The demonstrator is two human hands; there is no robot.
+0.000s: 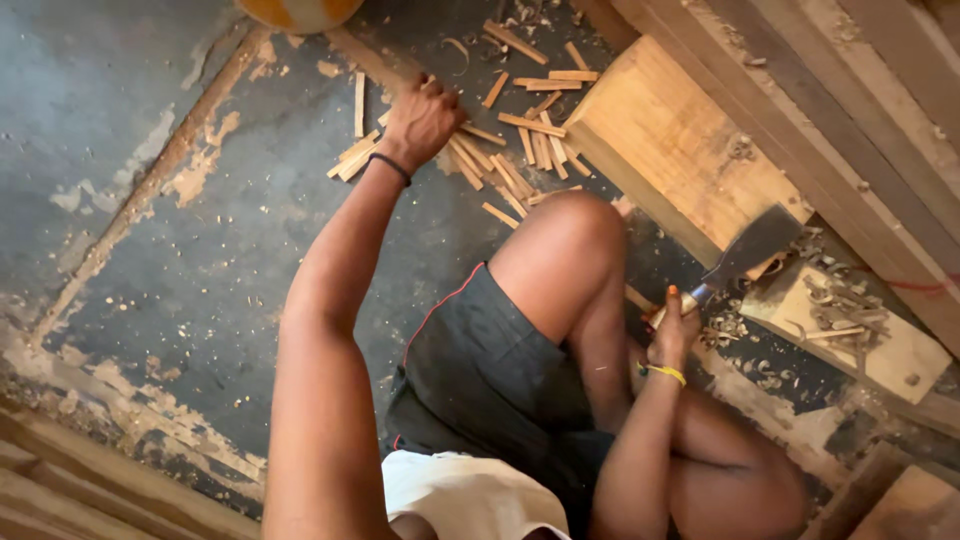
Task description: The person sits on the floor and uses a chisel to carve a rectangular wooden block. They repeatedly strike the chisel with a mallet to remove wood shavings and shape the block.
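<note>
I sit on a dark, worn floor with my knees bent. My left hand point(422, 120) reaches far forward, fingers closed around small split wood sticks point(520, 150) scattered on the floor. A black band circles that wrist. My right hand point(675, 325) grips the handle of a broad-bladed cleaver point(752, 248), whose blade rests against a thick wooden block point(670, 140). A yellow band sits on the right wrist.
Long wooden planks point(860, 110) run along the right side. A smaller wood slab point(880, 340) covered in curled shavings lies at the right. A round orange-and-white object point(298, 10) shows at the top edge. Boards point(70, 480) lie at the lower left.
</note>
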